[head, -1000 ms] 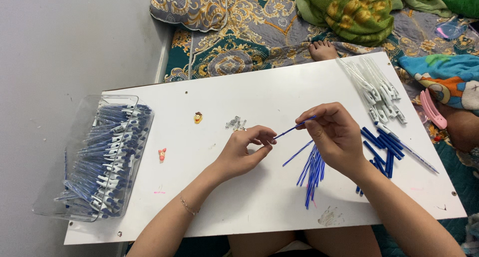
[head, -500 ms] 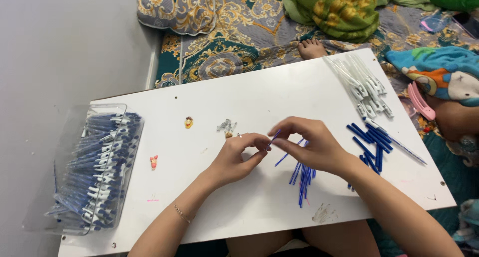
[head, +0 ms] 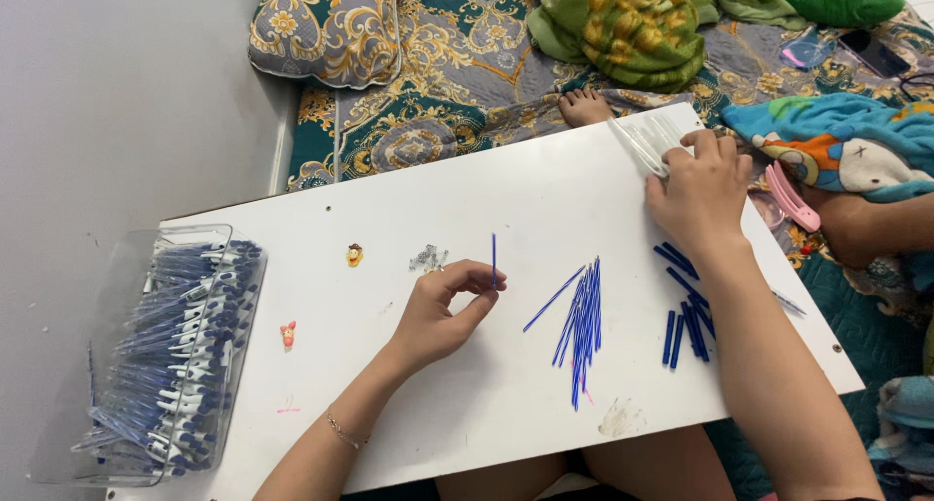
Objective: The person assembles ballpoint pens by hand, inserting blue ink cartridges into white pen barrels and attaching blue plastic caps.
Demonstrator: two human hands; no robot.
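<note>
My left hand [head: 443, 311] pinches a thin blue ink refill [head: 493, 258] upright between thumb and fingertips over the middle of the white board [head: 506, 190]. My right hand [head: 699, 192] lies far right on a pile of clear pen barrels [head: 644, 139], fingers curled over them; whether it grips one is hidden. A fan of blue ink refills [head: 582, 326] lies between the hands. Several short blue pen parts [head: 684, 316] lie below my right wrist. A small heap of tiny metal springs [head: 427, 259] sits just above my left hand.
A clear plastic box [head: 117, 268] of assembled blue pens stands at the board's left end. Two small figurine charms [head: 354, 255] [head: 288, 335] lie on the board. Patterned bedding, a green cloth [head: 632, 24], a bare foot [head: 584, 105] and a pink hair clip [head: 790, 197] surround it.
My right hand has left the refill and moved right to the clear barrels. My left hand now holds the refill alone, upright.
</note>
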